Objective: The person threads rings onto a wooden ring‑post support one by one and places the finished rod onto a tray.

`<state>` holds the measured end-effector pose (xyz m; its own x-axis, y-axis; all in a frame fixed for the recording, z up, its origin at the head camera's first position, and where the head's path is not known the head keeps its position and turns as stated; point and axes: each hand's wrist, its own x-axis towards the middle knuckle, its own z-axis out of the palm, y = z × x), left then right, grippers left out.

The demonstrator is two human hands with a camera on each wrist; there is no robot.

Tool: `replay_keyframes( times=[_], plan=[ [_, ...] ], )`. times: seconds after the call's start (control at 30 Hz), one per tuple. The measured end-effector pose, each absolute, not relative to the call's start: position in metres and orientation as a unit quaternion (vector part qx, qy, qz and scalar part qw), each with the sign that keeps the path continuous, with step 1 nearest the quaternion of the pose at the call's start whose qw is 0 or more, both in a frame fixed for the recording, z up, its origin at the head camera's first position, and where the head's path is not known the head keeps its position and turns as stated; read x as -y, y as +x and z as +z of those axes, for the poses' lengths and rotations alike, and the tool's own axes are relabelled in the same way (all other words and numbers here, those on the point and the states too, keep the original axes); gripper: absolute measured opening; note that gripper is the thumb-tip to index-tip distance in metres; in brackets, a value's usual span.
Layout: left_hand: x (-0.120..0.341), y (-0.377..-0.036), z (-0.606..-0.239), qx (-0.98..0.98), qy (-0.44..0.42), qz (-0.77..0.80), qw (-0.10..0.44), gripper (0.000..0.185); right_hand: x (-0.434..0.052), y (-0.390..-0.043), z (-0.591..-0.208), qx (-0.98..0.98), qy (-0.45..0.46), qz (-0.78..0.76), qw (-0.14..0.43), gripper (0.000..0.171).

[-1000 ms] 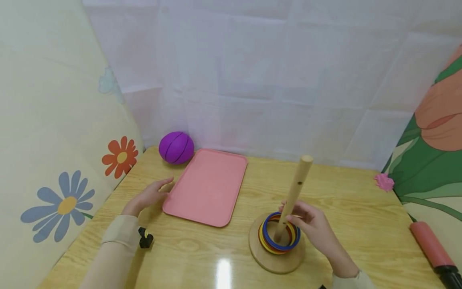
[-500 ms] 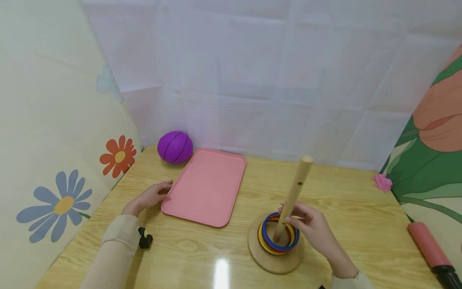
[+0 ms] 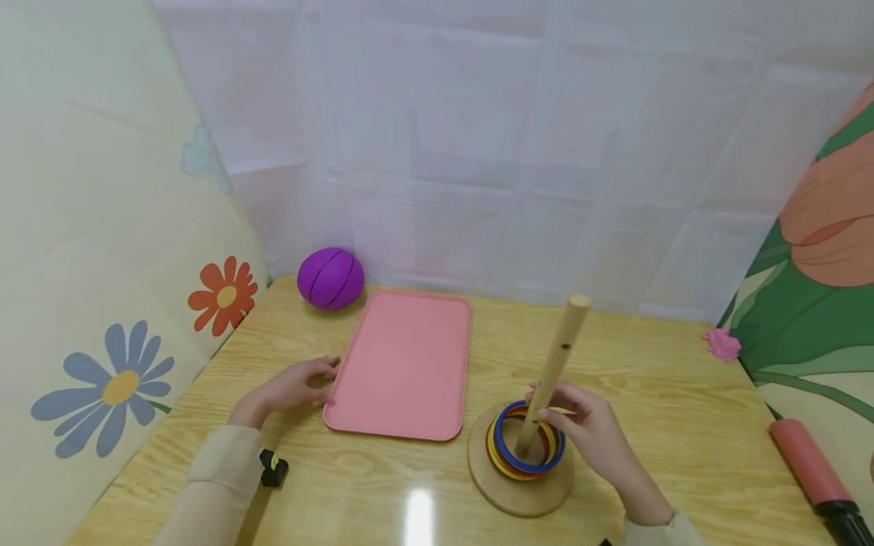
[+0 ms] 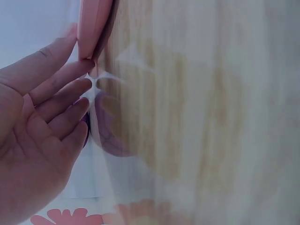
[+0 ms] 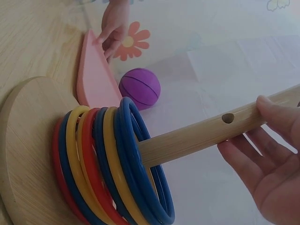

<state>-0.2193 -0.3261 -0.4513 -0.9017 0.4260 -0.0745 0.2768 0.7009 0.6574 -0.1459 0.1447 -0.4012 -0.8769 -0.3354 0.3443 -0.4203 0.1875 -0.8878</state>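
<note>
My left hand (image 3: 293, 385) is at the left rim of a pink tray (image 3: 403, 371) lying on the table. In the left wrist view the thumb lies over the tray's edge (image 4: 93, 23), with the index fingertip by its lower side. The other fingers reach out loosely. My right hand (image 3: 590, 428) holds the upright wooden post (image 3: 560, 353) of a ring stand, thumb on one side and fingers on the other. Around the post's foot, several blue, yellow and red rings (image 5: 126, 159) are stacked on the round wooden base (image 5: 28, 154).
A purple ball (image 3: 331, 278) sits behind the tray's left corner. Left of the tray's front lies a small black object (image 3: 274, 469). At the right edge are a pink piece (image 3: 722, 344) and a red cylinder with a black end (image 3: 812, 462). Cloth hangs around the table.
The tray has shifted right and nearer to me, its front end swinging right. My left hand moves along with it. My right hand and the ring stand stay put.
</note>
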Motion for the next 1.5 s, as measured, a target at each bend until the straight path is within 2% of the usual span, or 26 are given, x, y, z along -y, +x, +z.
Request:
replay_keyframes(
  times=[0.17, 0.43, 1.0, 1.5],
  plan=[
    [0.323, -0.217, -0.451, -0.917, 0.175, 0.340, 0.116, 0.070, -0.144, -0.145, -0.401, 0.780, 0.231, 0.581, 0.036, 0.029],
    [0.322, -0.227, -0.452, -0.903, 0.192, 0.356, 0.147, 0.079, -0.141, -0.144, -0.402, 0.784, 0.242, 0.567, 0.078, 0.027],
    [0.325, -0.249, -0.461, -0.896, 0.200, 0.364, 0.158, 0.079, -0.160, -0.147, -0.391, 0.765, 0.242, 0.583, 0.124, 0.027],
    [0.294, -0.227, -0.460, -0.892, 0.211, 0.370, 0.154, 0.081, -0.168, -0.148, -0.376, 0.775, 0.237, 0.569, 0.136, 0.031]
  ],
)
